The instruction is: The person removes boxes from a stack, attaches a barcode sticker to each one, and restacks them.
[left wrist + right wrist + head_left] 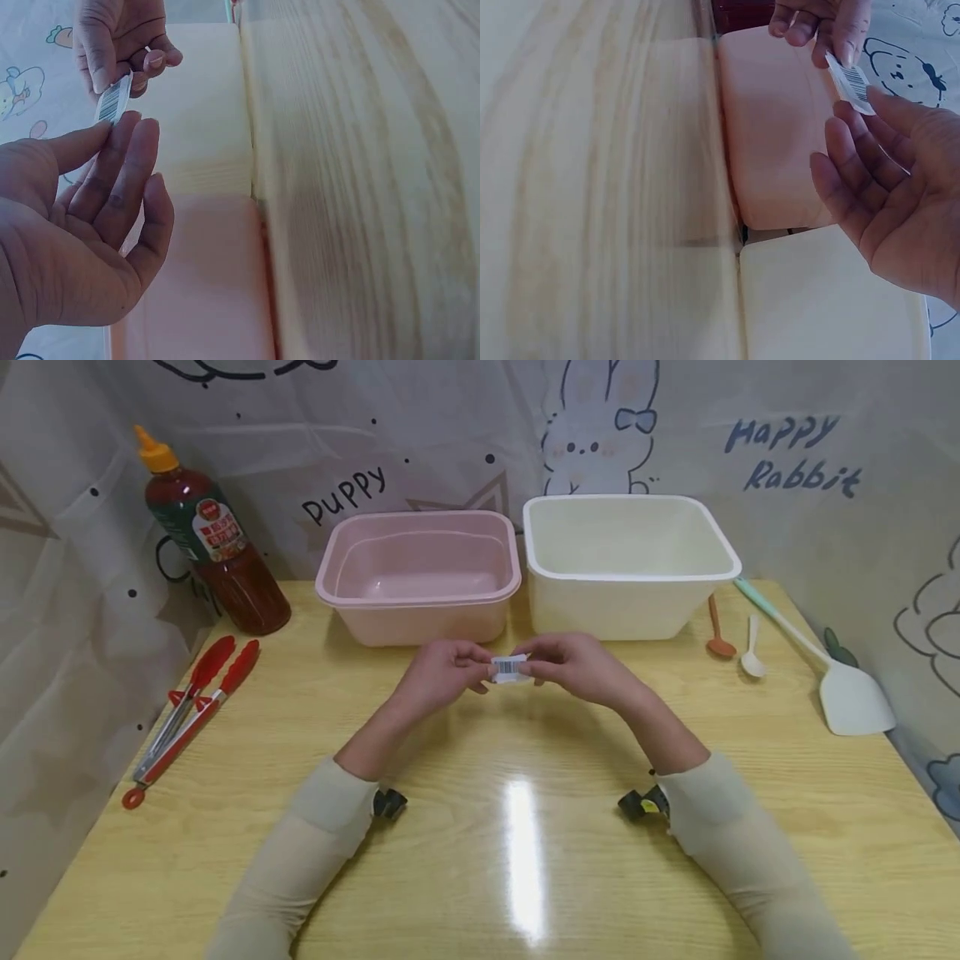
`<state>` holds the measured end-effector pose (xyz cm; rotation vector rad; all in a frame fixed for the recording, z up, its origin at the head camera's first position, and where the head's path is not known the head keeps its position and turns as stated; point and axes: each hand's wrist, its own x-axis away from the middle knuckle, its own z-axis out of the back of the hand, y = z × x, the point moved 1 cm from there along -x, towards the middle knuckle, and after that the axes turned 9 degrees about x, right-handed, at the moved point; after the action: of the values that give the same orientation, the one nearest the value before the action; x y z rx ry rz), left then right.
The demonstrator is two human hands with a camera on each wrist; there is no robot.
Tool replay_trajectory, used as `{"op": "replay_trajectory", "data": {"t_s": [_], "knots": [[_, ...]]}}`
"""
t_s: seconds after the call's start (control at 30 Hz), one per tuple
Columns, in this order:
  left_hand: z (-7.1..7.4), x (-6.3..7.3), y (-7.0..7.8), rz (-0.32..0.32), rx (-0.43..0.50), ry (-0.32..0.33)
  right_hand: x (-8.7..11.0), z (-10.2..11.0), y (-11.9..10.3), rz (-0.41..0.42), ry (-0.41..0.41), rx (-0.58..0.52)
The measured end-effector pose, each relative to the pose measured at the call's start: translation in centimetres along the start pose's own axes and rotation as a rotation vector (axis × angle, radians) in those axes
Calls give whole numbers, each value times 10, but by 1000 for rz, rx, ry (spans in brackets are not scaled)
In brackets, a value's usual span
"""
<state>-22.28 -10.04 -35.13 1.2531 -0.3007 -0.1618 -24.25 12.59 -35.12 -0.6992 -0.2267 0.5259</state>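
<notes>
White and printed with a barcode, the small flat rectangular packet (508,667) spans the gap between our hands, long axis running sideways from one to the other. Our left hand (442,675) pinches its left end, our right hand (579,667) pinches the right, so neither is nearer! We've got it above the pale wood-grain worktop (450,835), on our side of the pink rectangular tub (420,623) and the cream rectangular tub (607,608).

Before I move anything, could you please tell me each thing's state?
Barcode label: pinched between both hands
Pink bin: upright, open-topped
White bin: upright, open-topped
Sauce bottle: upright, capped
Tongs: lying, tips apart
Spatula: lying down
Orange spoon: lying down
White spoon: lying down
</notes>
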Motion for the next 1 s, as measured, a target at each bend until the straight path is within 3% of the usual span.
{"op": "replay_trajectory", "data": {"t_s": [0.17, 0.57, 1.0], "knots": [[2, -1, 1, 6, 24, 28, -1, 0, 1, -6, 48, -50], [1, 3, -1, 5, 8, 40, -4, -4, -4, -28, 48, -120], [0, 0, -5, -22, -99, 15, -2, -9, 0, -20, 112, -123]]}}
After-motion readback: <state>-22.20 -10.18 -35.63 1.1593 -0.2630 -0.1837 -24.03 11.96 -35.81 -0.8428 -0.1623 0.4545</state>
